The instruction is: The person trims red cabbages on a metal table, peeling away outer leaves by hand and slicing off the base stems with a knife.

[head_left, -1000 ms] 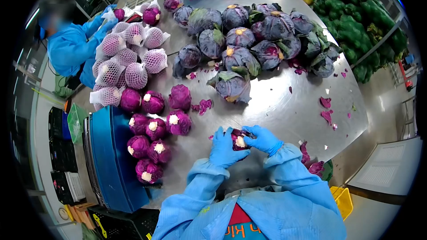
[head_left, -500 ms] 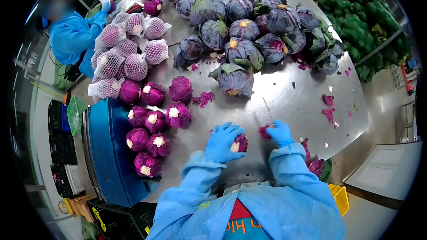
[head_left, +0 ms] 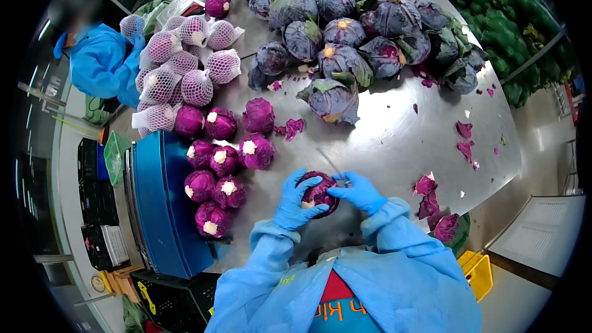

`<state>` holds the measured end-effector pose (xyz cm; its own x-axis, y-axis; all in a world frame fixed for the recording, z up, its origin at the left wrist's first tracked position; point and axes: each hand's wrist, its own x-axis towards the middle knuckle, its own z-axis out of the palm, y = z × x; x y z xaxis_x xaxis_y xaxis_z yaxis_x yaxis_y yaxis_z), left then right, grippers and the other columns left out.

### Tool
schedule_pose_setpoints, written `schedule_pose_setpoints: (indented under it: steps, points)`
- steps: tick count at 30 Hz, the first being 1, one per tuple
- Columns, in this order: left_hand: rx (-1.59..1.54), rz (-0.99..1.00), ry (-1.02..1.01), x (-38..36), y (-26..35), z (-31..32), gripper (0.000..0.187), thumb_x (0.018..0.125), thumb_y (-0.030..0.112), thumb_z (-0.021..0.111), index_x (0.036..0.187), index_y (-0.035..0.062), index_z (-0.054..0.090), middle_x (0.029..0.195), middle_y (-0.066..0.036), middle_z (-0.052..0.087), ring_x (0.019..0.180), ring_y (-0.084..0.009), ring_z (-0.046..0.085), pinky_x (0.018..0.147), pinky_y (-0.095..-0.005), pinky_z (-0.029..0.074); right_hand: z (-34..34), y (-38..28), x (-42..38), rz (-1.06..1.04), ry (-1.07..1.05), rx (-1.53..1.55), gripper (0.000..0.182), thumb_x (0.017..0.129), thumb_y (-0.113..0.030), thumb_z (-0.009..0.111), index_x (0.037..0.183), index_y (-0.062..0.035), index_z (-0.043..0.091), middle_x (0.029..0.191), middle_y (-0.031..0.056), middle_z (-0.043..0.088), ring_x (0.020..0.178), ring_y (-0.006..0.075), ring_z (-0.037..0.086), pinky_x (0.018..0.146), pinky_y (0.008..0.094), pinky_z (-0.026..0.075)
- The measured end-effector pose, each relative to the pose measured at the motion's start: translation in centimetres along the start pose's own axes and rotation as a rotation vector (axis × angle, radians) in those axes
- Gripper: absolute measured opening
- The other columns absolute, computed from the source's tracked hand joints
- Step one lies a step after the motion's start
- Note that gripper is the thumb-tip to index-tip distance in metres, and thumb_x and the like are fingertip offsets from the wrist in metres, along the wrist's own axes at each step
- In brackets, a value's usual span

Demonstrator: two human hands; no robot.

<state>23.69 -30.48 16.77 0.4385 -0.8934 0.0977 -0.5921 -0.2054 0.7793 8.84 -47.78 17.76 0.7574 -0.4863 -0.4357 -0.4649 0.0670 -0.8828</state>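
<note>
A red cabbage (head_left: 319,196) rests in my left hand (head_left: 295,202), whose gloved fingers wrap around its left side. My right hand (head_left: 360,193), also in a blue glove, is closed on a knife (head_left: 331,160) with a thin blade pointing up and left over the table. The fingertips of that hand touch the cabbage's right side. Most of the knife's handle is hidden in the glove. Trimmed purple cabbages (head_left: 226,160) with pale cut stems sit together to the left of my hands.
Untrimmed cabbages (head_left: 333,100) with dark outer leaves are heaped across the metal table (head_left: 394,148). Net-wrapped cabbages (head_left: 196,86) are piled at the far left near a person (head_left: 102,61) in blue. Loose leaves (head_left: 427,195) lie right, near a yellow crate (head_left: 476,272). A blue bin (head_left: 163,203) stands left.
My right hand has come left to the cabbage, and the purple leaf piece it held is gone from it. More loose leaf shows at the table's right edge. The cabbage has been turned.
</note>
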Motion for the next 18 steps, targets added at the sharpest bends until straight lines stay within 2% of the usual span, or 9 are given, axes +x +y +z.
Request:
schedule_pose_setpoints:
  steps: [2,3,6,10,12,14,18]
  points:
    - [-0.082,-0.103,0.037,0.0,0.7,0.0,0.104,0.058,0.043,0.088,0.14,0.0062,0.037,0.134,-0.019,0.042,0.123,-0.0357,0.042,0.106,-0.0448,0.035,0.1,0.6,1.6,0.141,-0.11,0.142,0.044,0.078,-0.037,0.074,0.109,-0.0062,0.065,0.095,0.01,0.067,0.08,0.0201,0.063,0.073,0.0319,0.052]
    - [-0.179,-0.143,0.095,-0.6,0.0,0.6,0.113,0.057,0.043,0.089,0.143,0.0006,0.029,0.137,-0.019,0.04,0.125,-0.0352,0.042,0.107,-0.0436,0.034,0.0,0.8,2.3,0.214,-0.166,0.209,0.043,0.079,-0.038,0.073,0.108,-0.006,0.065,0.094,0.0103,0.068,0.079,0.0199,0.063,0.072,0.0319,0.052]
    - [-0.376,-0.242,0.125,-1.0,-0.3,1.1,0.119,0.055,0.042,0.09,0.144,-0.0014,0.023,0.14,-0.02,0.037,0.128,-0.0352,0.039,0.11,-0.0417,0.031,-1.3,1.3,2.8,0.199,-0.122,0.037,0.035,0.082,-0.029,0.072,0.107,-0.0047,0.067,0.082,0.0052,0.065,0.069,0.0119,0.059,0.061,0.0264,0.05]
    - [-0.259,-0.388,0.014,-0.1,1.3,-0.3,0.121,0.055,0.046,0.088,0.144,-0.0032,0.023,0.142,-0.022,0.034,0.133,-0.0364,0.034,0.112,-0.0408,0.029,-0.8,2.5,1.3,0.168,-0.1,-0.006,0.031,0.085,-0.03,0.068,0.106,-0.0064,0.068,0.076,0.002,0.062,0.06,0.0092,0.054,0.052,0.0237,0.045]
    - [-0.161,-0.433,-0.025,0.1,2.2,-0.7,0.12,0.056,0.048,0.087,0.144,-0.0033,0.023,0.142,-0.023,0.034,0.133,-0.037,0.033,0.112,-0.0412,0.028,0.1,2.2,1.2,0.187,-0.053,0.164,0.038,0.082,-0.032,0.072,0.108,-0.0049,0.066,0.079,0.0019,0.062,0.061,0.0086,0.054,0.052,0.023,0.044]
    - [-0.134,-0.429,-0.042,0.1,1.8,-0.6,0.12,0.057,0.05,0.085,0.144,-0.0037,0.023,0.143,-0.024,0.033,0.133,-0.0383,0.033,0.112,-0.0421,0.028,0.1,1.1,1.0,0.238,-0.057,0.247,0.044,0.08,-0.035,0.074,0.109,-0.0035,0.064,0.083,0.0035,0.063,0.063,0.0098,0.055,0.054,0.0244,0.046]
    - [-0.1,-0.395,-0.088,0.7,1.4,-0.5,0.12,0.057,0.049,0.085,0.144,-0.0047,0.022,0.143,-0.025,0.032,0.133,-0.0387,0.033,0.111,-0.0424,0.028,-0.7,0.6,2.3,0.24,-0.181,0.229,0.05,0.077,-0.036,0.077,0.111,-0.0037,0.062,0.083,0.0035,0.061,0.057,0.0092,0.052,0.048,0.0229,0.041]
